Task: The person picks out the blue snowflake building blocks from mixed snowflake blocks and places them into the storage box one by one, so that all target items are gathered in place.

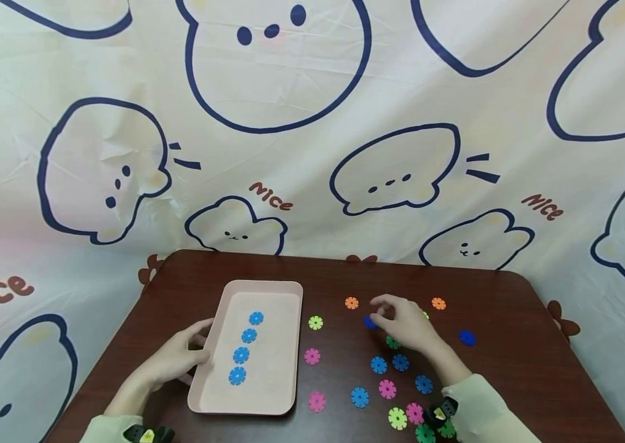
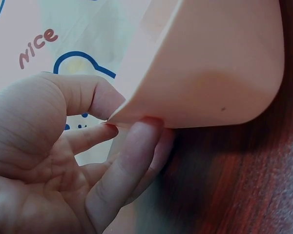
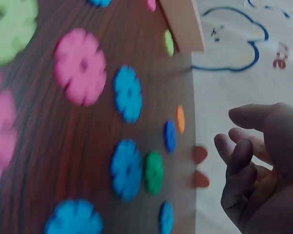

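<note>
My left hand (image 1: 171,355) pinches the left rim of a pale pink tray (image 1: 274,391), thumb on one side of the wall and fingers on the other, as the left wrist view shows close up. Several light blue notched discs (image 1: 241,355) lie in a slanting column inside it. Above the table, my right hand (image 1: 409,323) has its thumb and forefinger apart and its other fingers loosely bent, with nothing between them in the right wrist view. In the head view its fingertips overlap a dark blue disc (image 1: 369,322). A green disc (image 1: 392,342) shows just below that hand.
Loose flower-shaped discs are scattered right of the tray: orange (image 1: 438,303), pink (image 1: 317,402), light green (image 1: 398,418), light blue (image 1: 360,397) and another dark blue one (image 1: 467,338). A printed cloth (image 1: 301,154) hangs behind the brown table (image 1: 545,381).
</note>
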The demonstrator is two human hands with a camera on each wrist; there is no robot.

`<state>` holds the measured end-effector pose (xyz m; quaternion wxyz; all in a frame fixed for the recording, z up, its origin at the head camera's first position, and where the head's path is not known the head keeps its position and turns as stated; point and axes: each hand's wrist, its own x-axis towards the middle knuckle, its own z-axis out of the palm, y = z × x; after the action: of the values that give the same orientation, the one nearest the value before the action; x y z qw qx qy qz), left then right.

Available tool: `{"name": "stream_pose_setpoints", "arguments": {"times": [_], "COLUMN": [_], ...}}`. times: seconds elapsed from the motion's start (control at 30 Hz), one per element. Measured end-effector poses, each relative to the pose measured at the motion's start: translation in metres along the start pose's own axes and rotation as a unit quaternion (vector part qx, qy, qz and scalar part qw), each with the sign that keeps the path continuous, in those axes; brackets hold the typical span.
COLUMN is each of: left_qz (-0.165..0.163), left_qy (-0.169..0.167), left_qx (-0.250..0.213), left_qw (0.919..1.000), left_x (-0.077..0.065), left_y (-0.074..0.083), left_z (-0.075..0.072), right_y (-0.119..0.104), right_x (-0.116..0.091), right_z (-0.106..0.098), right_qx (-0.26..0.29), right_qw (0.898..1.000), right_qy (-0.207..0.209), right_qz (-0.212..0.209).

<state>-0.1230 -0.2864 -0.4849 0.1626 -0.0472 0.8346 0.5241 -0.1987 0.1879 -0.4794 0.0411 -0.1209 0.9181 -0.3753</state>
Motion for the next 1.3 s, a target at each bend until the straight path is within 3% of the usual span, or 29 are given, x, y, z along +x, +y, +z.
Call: {"name": "stream_pose_setpoints", "arguments": {"times": [0.27,0.5,0.9,1.3], "left_qz": [-0.005,-0.004,-0.010,-0.010], "left_qy": [-0.002,-0.003,-0.004,0.002], "left_qx": [0.006,0.004,-0.002,0.003], "left_qw": [1.0000,1.0000,0.9999,0.9999], "left_x": [0.001,-0.001,0.000,0.000], "left_y": [-0.001,0.001,0.000,0.001], "left_z": [-0.001,0.000,0.000,0.001], "right_y": [0.038,0.058,0.074,0.074], "right_x": [-0.010,-0.016,-0.021,-0.018], "right_z": [-0.014,-0.021,-0.024,-0.024], "right_qx": [-0.011,-0.018,-0.041,-0.052], "right_qw": [0.999,0.996,0.992,0.991], "right_qy": [0.004,0.007,0.004,-0.008], "right_qz": [0.048,0.082,0.117,0.123]}}
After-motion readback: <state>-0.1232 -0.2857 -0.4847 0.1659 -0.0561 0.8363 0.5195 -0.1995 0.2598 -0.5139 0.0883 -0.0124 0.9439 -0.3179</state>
